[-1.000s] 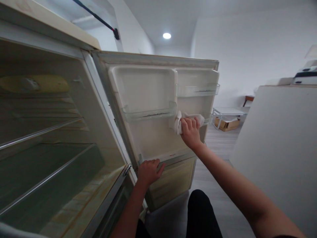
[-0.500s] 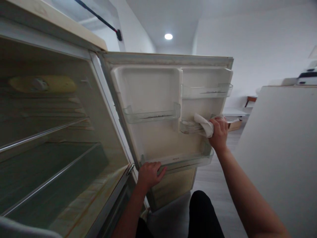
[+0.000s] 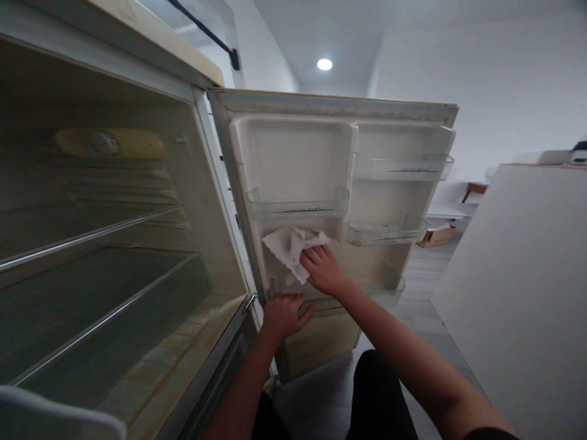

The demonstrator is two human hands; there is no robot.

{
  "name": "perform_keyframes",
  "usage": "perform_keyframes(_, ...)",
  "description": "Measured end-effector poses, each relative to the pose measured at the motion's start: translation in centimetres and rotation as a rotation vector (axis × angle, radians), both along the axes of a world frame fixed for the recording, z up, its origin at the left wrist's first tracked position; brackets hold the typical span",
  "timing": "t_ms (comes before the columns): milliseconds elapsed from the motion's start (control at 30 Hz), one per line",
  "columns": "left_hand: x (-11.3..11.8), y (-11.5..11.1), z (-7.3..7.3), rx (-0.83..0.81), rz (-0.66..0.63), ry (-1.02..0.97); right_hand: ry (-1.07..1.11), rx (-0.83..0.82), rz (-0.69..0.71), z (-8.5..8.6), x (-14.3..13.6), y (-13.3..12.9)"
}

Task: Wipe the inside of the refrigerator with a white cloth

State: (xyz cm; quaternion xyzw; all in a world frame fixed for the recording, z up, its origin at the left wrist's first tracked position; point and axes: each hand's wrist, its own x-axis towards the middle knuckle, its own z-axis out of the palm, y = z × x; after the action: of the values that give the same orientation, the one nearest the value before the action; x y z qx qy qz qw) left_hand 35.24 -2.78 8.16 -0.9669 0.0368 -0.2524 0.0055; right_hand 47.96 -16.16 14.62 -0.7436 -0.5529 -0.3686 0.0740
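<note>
An open refrigerator door with clear plastic shelves faces me. My right hand grips a white cloth, spread against the door's inner panel below the left middle shelf. Just lower and to the left, my left hand rests on the rim of the bottom door shelf, with its thumb apart from the fingers. The right middle shelf is beyond my right hand.
The refrigerator's interior, with glass shelves, fills the left side. A white panel stands at the right. A cardboard box sits on the floor behind the door. My knee is below.
My right hand has moved left with the cloth, from the right middle shelf to the panel above my left hand. The view has shifted slightly; my left hand keeps to the bottom shelf's rim.
</note>
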Motion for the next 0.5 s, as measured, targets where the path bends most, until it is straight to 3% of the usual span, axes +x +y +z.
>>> perform_keyframes(100,-0.2,0.1,0.0,0.011,0.001,0.014,0.006,-0.005,-0.019,2.7,-0.1,3.8)
perform_keyframes(233,-0.4,0.3,-0.1,0.027,-0.001,0.024,-0.018,0.103,-0.038,5.3,-0.1,5.0)
perform_keyframes(367,-0.4,0.6,-0.3,0.018,-0.014,0.002,0.036,0.283,-0.254,5.0,-0.2,3.7)
perform_keyframes(500,-0.3,0.5,-0.4,0.026,-0.024,-0.009,0.044,0.217,-0.339,3.2,-0.4,2.4)
